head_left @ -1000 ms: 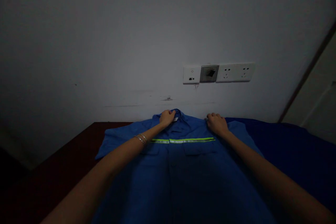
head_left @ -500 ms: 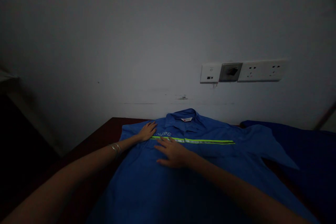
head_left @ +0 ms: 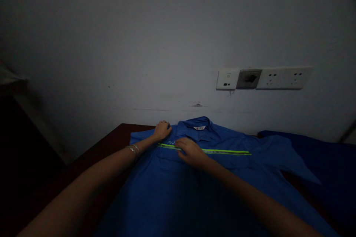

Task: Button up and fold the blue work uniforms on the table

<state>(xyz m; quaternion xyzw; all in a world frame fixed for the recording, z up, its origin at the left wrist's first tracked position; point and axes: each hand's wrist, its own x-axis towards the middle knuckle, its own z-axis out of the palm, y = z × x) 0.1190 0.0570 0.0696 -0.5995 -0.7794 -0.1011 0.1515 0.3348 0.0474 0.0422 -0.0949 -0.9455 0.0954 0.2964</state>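
A blue short-sleeved work shirt [head_left: 155,192] lies spread front up, its collar towards the wall. A yellow-green and silver reflective stripe [head_left: 228,152] crosses its chest, with pale lettering above. My left hand [head_left: 162,130] is at the shoulder beside the collar, fingers bent and closed over the cloth; the fingertips are hidden. Over the chest, my right hand [head_left: 191,152] covers part of the stripe and lettering. Its fingers are curved, and a gap shows between them and the thumb. Bracelets circle my left wrist.
Under the shirt is a dark red tabletop [head_left: 111,142], its left edge showing. Darker blue cloth [head_left: 308,148] lies at the right. Behind stands a pale wall with a row of sockets and switch plates [head_left: 264,78]. The left side is in deep shadow.
My left hand has moved up to the shoulder and its flat fingers have bent. My right hand has shifted slightly right and up, its spread fingers now curved. The view has tilted a little.
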